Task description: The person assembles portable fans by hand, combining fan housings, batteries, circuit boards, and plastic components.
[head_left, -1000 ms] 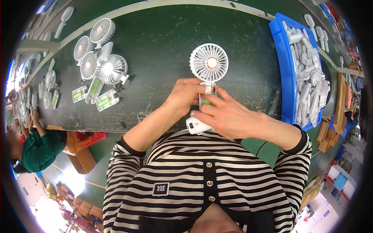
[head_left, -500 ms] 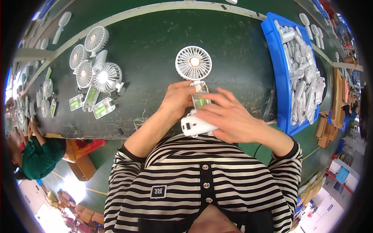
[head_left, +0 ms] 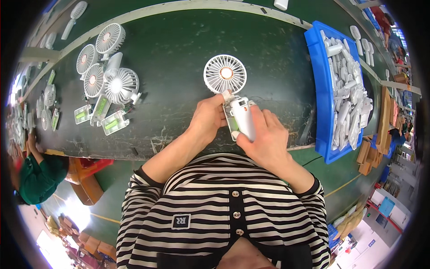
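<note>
In front of me on the dark bench lies a white handheld fan point(head_left: 225, 74), its round grille facing up and its opened handle toward me. My left hand point(head_left: 207, 115) grips the handle near its neck, thumb at the joint. A strip of green shows inside the handle half. Closed around a white plastic handle cover point(head_left: 243, 117), my right hand point(head_left: 267, 134) holds it slightly tilted, over and just right of the opened handle. Small cutouts show near the cover's far end. Whether the two parts touch I cannot tell.
On the left sit several white fans point(head_left: 107, 40), some with opened handles point(head_left: 115, 123) showing green inside. A blue bin point(head_left: 323, 89) of white plastic parts stands at the right. Another person in a green top point(head_left: 42, 177) works at far left. A pale rail point(head_left: 179, 6) borders the bench's far side.
My right hand has turned the white cover from lying crosswise near my body to lengthwise beside the opened handle. My left hand stays on the fan's neck.
</note>
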